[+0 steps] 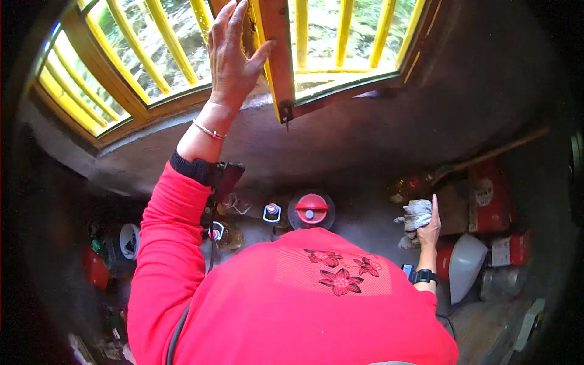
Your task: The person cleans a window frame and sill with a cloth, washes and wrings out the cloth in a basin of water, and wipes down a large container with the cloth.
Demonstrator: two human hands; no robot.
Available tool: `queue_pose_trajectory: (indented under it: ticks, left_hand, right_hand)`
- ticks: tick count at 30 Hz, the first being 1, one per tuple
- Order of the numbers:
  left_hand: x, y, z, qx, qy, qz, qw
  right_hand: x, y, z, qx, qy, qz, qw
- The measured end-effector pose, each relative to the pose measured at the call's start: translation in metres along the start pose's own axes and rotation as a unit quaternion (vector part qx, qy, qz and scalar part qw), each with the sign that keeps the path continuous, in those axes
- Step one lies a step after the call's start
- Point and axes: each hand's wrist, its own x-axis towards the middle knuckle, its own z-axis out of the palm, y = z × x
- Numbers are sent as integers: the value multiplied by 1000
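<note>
Presently, left hand (233, 58), fingers extended, braces at the window frame (281, 67) while right hand (430, 230) grips a bunched cloth (417, 214) out right; apparently a steadying step, next move needing a stable frame.

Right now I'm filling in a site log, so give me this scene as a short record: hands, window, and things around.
Left hand: raised at the wooden window frame, fingers extended, thumb apart
Right hand: holding a bunched pale cloth, index finger extended
Window bars: yellow
Below window: red-lidded container; handled bottles to its left
Right side: red boxes
Unclear: container's contents
</note>
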Motion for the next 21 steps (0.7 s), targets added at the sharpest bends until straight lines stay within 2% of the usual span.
queue_pose_trajectory:
  ticks: [2,5,6,11,15,21]
  left_hand:
    - [5,-11,-3,8,38,2,999]
    - [25,11,-16,32,77,-15,996]
    - [33,3,-18,3,59,12,998]
    - [76,-2,-17,69,100,146,982]
    - [98,-9,-12,117,86,154,977]
    - [130,-27,9,185,84,164,965]
  right_hand:
    - [-1,8,2,11,5,-6,1000]
    - [-1,12,4,23,-4,9,1000]
    - [-1,13,5,19,-5,-4,1000]
    - [2,25,7,23,-4,-54,998]
    - [3,17,7,28,8,-77,997]
    - [3,3,4,53,-44,-18,997]
